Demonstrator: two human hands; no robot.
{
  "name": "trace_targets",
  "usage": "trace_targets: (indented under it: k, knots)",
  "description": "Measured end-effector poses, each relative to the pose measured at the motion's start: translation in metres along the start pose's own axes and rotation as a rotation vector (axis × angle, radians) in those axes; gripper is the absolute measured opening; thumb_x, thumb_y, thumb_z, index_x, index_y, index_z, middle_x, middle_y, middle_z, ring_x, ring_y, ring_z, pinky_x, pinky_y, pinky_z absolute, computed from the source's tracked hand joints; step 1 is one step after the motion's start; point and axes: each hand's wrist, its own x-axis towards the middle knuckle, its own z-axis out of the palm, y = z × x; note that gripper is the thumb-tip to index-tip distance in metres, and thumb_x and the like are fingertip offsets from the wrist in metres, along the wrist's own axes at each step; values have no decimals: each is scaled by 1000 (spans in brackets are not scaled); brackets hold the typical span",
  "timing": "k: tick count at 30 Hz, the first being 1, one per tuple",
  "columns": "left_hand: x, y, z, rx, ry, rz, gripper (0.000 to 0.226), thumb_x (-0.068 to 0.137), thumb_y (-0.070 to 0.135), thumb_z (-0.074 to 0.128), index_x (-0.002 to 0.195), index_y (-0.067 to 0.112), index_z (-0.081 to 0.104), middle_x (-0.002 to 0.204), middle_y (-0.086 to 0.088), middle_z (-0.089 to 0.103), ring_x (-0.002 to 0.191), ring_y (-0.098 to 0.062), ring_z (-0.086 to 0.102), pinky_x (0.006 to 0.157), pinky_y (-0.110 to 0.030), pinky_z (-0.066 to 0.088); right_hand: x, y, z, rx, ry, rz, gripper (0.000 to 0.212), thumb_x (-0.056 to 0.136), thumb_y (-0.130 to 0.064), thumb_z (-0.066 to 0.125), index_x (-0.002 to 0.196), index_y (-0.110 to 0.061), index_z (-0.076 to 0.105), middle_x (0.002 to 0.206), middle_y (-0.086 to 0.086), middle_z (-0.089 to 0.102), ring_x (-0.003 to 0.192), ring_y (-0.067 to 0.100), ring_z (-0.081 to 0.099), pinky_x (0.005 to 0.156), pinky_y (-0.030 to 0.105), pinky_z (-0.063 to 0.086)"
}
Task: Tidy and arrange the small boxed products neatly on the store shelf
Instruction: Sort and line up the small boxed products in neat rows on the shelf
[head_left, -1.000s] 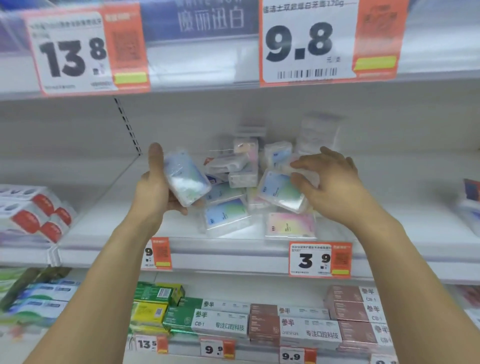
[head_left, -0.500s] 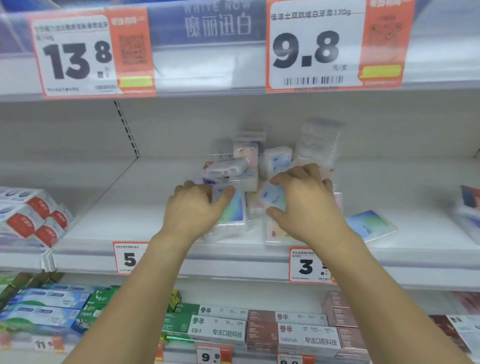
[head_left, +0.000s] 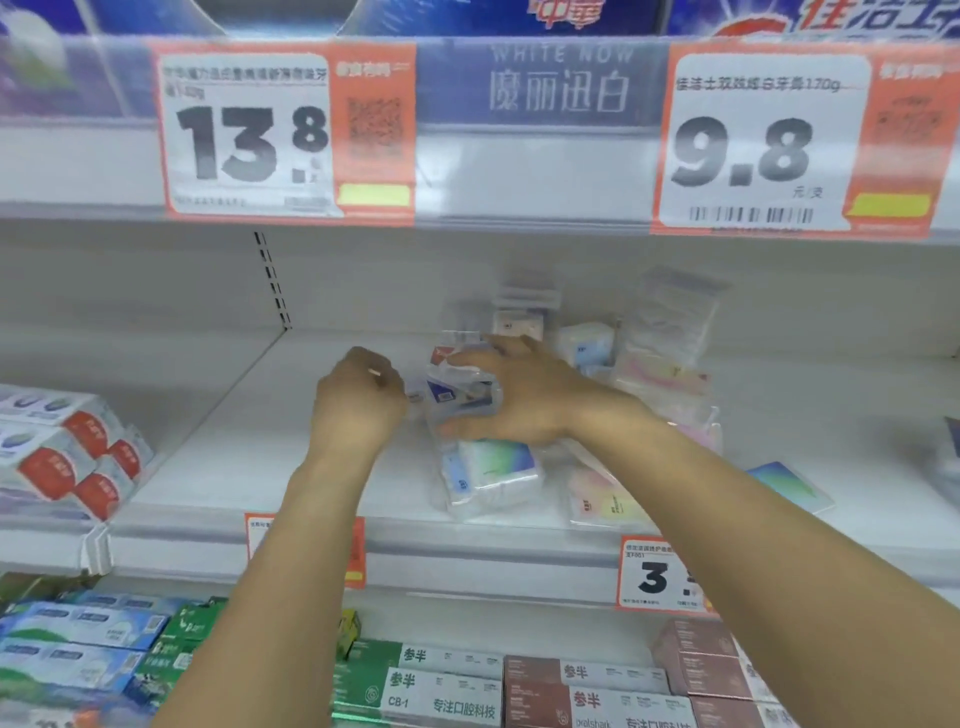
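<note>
Here right hand (head_left: 524, 400) fingers (head_left: 470, 358) wrap wrapped box (head_left: 460, 397).

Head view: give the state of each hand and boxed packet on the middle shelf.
Left hand: curled shut, holding nothing visible.
Right hand: gripping the clear-wrapped blue-and-white packet.
Green-blue wrapped box: lying flat at shelf front.
Blue-green flat box: lying apart, right.

white shelf (head_left: 311, 467), pastel gradient boxes (head_left: 491, 467), orange-and-white price tags (head_left: 291, 130)
</note>
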Motion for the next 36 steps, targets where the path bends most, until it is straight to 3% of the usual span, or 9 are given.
trace_targets:
  k: [7,10,15,18,20,25,30,33,36]
  knots:
    - [33,1,35,-64,-159,74,45,90,39,62,126,13,55,113,-9,63,100,-24,60,78,-28,46,-25,6,6,-106,136,77,33,85,-45,57,115,-31,54,158,-11,25,127,31,44,103,41,39]
    - [39,-5,53,-72,-175,50,53,82,43,69,122,10,57,107,-9,70,98,-23,65,73,-24,43,-32,8,2,-143,169,79,30,88,-44,55,115,-31,56,157,-12,28,131,29,39,104,40,37]
    - [48,-4,42,-418,-128,-53,40,76,12,75,115,16,68,111,-8,68,91,-21,66,68,-25,55,-35,14,3,-137,253,63,31,87,-45,60,115,-30,59,151,-10,39,137,27,29,112,41,28]
    - [50,0,13,-544,-109,17,38,82,4,70,117,19,66,110,-5,65,83,-14,63,49,-15,52,-31,13,2,-99,275,50,33,86,-42,64,114,-27,60,142,-6,47,135,24,31,112,33,26]
    - [48,7,-10,-640,-137,64,34,85,8,71,117,19,65,105,-4,66,83,-13,63,51,-13,49,-29,12,0,-64,317,41,38,87,-38,64,122,-25,57,134,-4,51,132,21,35,105,25,26]
    - [27,32,-53,-779,-316,163,25,85,21,70,110,18,70,102,0,76,88,-12,71,71,-21,55,-34,-9,-10,533,455,-4,62,85,-40,71,137,-35,40,125,-10,60,107,5,62,93,27,49]
    - [3,52,-53,-721,-540,255,26,86,20,66,110,15,72,99,0,77,85,-10,70,71,-21,54,-43,-23,-14,1008,365,-3,40,87,-21,73,123,-19,58,109,10,71,85,29,73,58,39,60]
    - [-1,52,-49,-630,-538,254,22,86,39,62,97,27,77,97,4,77,86,-10,71,79,-27,55,-54,-20,-12,1178,326,44,31,90,-5,67,120,-4,61,105,17,74,86,34,73,63,41,62]
    - [4,45,-47,-550,-505,247,23,96,34,54,92,29,76,91,6,77,82,-10,71,77,-25,57,-67,-14,-9,1325,338,70,27,91,-5,65,117,0,62,103,19,74,86,34,73,74,47,62]
